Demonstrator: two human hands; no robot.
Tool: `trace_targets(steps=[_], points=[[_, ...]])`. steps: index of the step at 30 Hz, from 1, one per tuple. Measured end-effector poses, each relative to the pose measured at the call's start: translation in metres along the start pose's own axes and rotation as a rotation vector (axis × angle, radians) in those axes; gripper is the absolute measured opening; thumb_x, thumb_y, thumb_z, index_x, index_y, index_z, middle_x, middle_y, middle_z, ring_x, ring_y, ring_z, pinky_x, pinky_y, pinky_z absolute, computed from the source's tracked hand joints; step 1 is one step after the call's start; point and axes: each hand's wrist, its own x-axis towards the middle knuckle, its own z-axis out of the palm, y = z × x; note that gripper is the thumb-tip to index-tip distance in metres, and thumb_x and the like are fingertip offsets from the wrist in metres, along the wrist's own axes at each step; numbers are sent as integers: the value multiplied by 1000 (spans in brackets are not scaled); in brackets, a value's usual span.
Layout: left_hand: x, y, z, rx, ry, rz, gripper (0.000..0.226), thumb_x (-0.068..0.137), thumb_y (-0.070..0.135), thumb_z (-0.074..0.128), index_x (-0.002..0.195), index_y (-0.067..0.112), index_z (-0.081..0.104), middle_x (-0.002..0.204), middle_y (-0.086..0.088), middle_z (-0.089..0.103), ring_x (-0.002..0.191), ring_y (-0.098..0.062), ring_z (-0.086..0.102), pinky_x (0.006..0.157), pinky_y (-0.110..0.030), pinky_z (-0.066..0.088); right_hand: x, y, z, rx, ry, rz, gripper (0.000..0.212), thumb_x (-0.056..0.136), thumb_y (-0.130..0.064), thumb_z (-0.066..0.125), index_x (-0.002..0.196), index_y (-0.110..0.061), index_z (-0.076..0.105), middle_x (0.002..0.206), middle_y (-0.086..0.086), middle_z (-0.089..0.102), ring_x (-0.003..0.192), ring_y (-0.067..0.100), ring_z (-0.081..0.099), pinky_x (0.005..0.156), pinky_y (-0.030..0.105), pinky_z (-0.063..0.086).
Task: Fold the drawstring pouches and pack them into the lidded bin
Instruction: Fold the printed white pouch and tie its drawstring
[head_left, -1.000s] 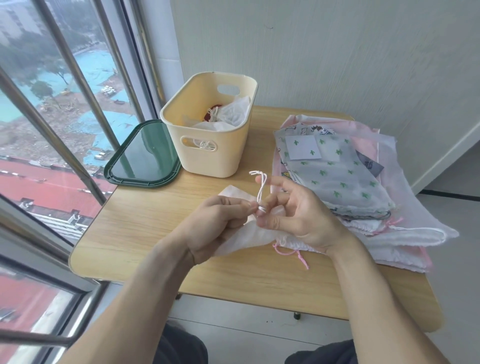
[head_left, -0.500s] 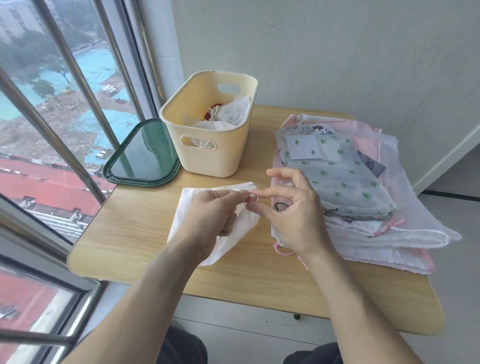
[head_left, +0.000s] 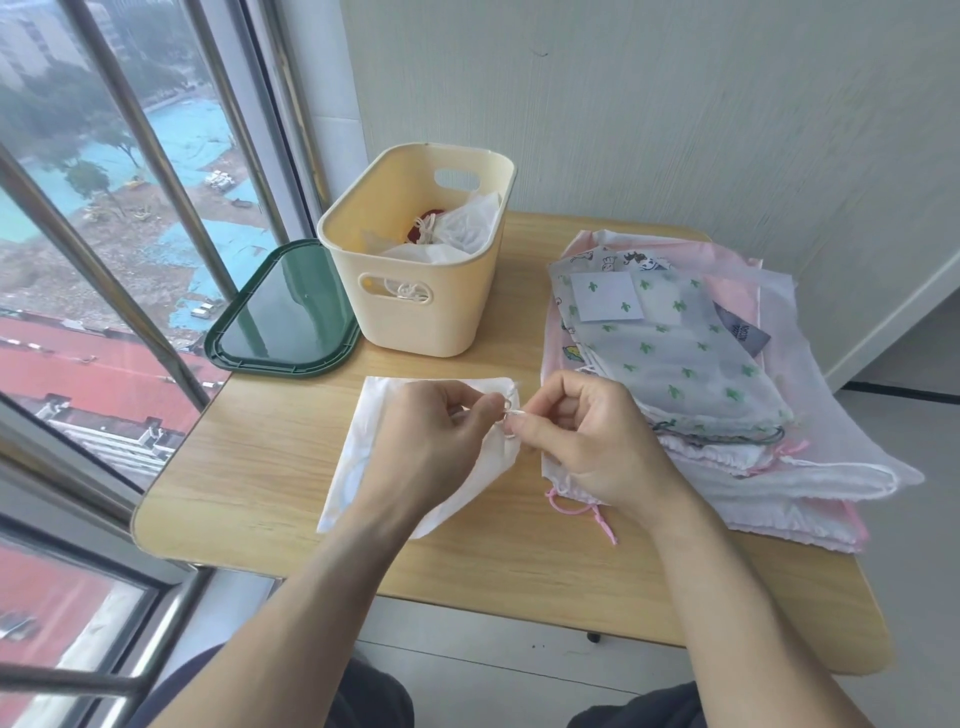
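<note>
White drawstring (head_left: 508, 411) is pinched by left hand (head_left: 434, 441) and right hand (head_left: 587, 441) over thin white pouch (head_left: 358, 457), laid flat on wood-grain table (head_left: 249, 467). Soft stack of unfolded pouches (head_left: 691, 374) is left at right. Beyond, cream plastic bin (head_left: 415, 317) is partly filled; green lid (head_left: 280, 322) is off.

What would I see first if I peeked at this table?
Two hands, the left hand and the right hand, meet in the middle and pinch the string of a white pouch lying flat on the wooden table. Behind them stands a cream bin with pouches inside, its green lid lying beside it by the window. A pile of pouches sits on the right.
</note>
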Motion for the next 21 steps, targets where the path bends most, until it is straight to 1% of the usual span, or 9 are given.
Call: trace_targets(steps=[2,4,9,11,13,15,17,18,21], points=[[0,0,0,35,5,9,22,93,32,65,78,20,75,52,9,58,50,-2,50,50,-13,36,-1,-3,0,109,-21,49,14,86,0,74,80,-6,62,70,18,69,51,18,56,48,25,40],[1,-1,0,69,16,1,22,94,32,64,81,18,75,57,1,62,51,-5,52,50,-14,38,-1,-4,-2,261,4,131,11,89,2,66,89,-7,61,64,17,61,43,13,36,44,25,21],[4,-5,-6,118,39,-13,24,94,36,63,82,18,76,50,11,49,48,1,48,47,-12,34,3,-5,-30,482,130,177,13,88,-4,67,85,-15,64,52,-5,36,43,9,23,46,26,12],[3,-6,-6,124,12,0,28,94,40,62,82,19,76,51,13,50,51,1,50,49,-12,35,2,-6,-40,441,225,129,8,90,-9,67,88,-15,64,54,-4,40,46,10,26,47,27,15],[0,-5,-5,150,-27,28,30,94,44,61,84,20,76,64,10,63,63,0,58,56,-12,41,1,-8,-43,502,301,65,14,90,-15,68,103,-14,64,67,-1,57,54,11,46,46,23,29],[-2,-3,-3,177,-46,44,29,91,48,62,90,23,76,73,10,67,73,2,61,61,-11,44,1,-8,-41,592,353,23,41,93,-13,65,133,-15,52,109,4,69,82,13,68,63,27,53],[-4,-2,-2,174,-77,43,30,85,52,68,93,24,75,59,15,54,60,6,55,51,-11,38,1,-4,-36,433,410,-3,68,97,-11,63,154,-23,26,143,4,51,107,11,69,91,36,57],[-5,-3,-1,173,-98,51,32,82,52,70,95,23,75,52,15,46,51,6,50,47,-11,34,0,-2,-31,256,409,-42,74,97,-10,64,156,-25,21,149,1,45,116,8,65,99,34,54],[-9,-1,1,208,-154,69,39,80,51,73,103,19,75,47,12,26,44,-4,47,45,-14,31,-2,5,-15,-220,219,-265,54,93,5,58,140,-21,54,140,-7,56,129,4,54,105,26,48]])
